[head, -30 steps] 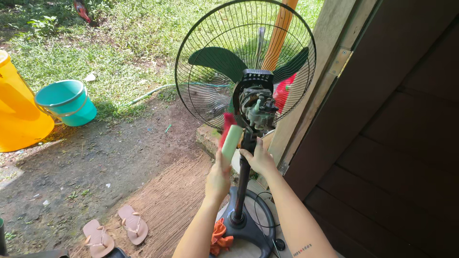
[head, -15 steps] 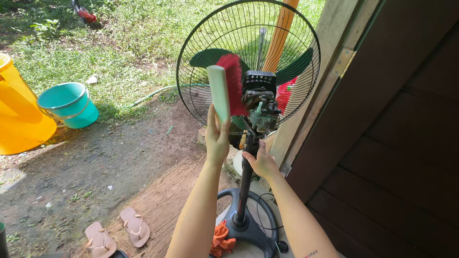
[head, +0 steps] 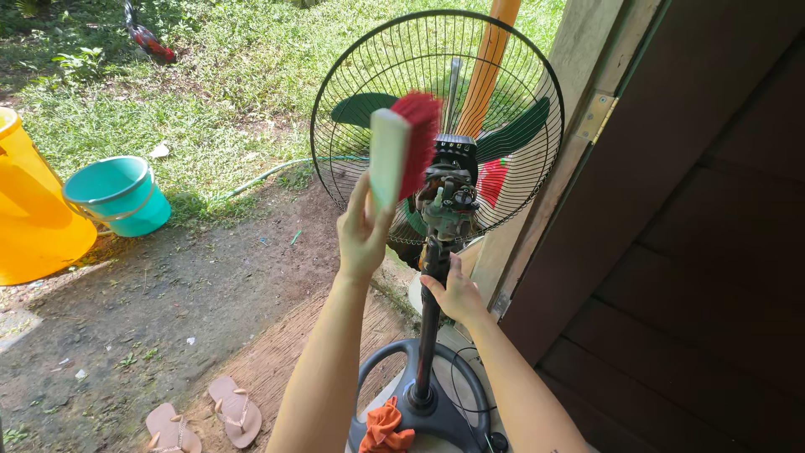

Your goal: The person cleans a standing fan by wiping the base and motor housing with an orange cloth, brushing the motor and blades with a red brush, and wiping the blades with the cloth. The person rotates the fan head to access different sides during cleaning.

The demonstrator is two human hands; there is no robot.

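A black standing fan with a wire cage (head: 352,92) and green blades stands in front of me, its bare motor (head: 449,197) exposed at the back. My left hand (head: 362,239) is raised and holds a scrub brush (head: 401,151) with a pale handle and red bristles, the bristles turned toward the motor and cage. My right hand (head: 457,294) grips the black fan pole (head: 429,335) just below the motor. The round dark base (head: 423,407) sits between my forearms.
An orange rag (head: 386,428) lies on the fan base. A teal bucket (head: 117,197) and a yellow container (head: 33,218) stand at left. Two pink sandals (head: 205,419) lie on the dirt. A dark wooden wall (head: 696,252) fills the right. A rooster (head: 147,38) walks on the grass.
My left hand has lifted the brush from beside the pole up to the height of the motor and cage. My right hand stays on the pole.
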